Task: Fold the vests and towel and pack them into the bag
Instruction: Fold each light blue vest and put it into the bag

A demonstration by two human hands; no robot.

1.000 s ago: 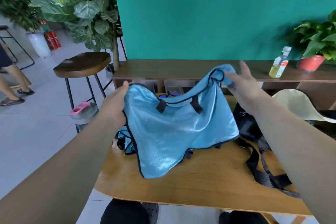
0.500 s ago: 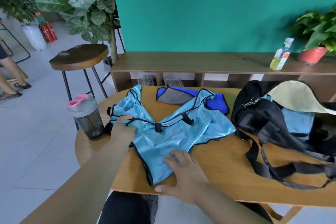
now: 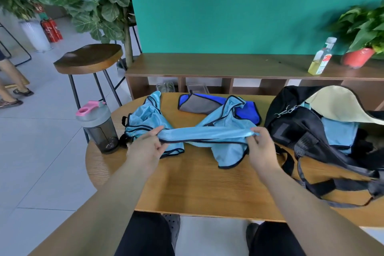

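Vest point(image 3: 226, 131), frame centre: your left hand point(image 3: 145, 149) and right hand point(image 3: 260, 147) pinch its hem; slack shoulders may bunch, skewing your fold.

Round wooden bench point(image 3: 197, 189): light-blue mesh vest point(image 3: 226, 122) at centre, its near edge between left hand point(image 3: 145, 147) and right hand point(image 3: 261, 147). Blue-and-grey towel point(image 3: 199, 106) behind it, partly under it. Grey plastic shaker bottle point(image 3: 97, 129) at left edge. Black fabric bag point(image 3: 301, 131) on the right, folded light-blue vest point(image 3: 340, 131) inside. Low wooden shelf point(image 3: 207, 66) behind the bench.
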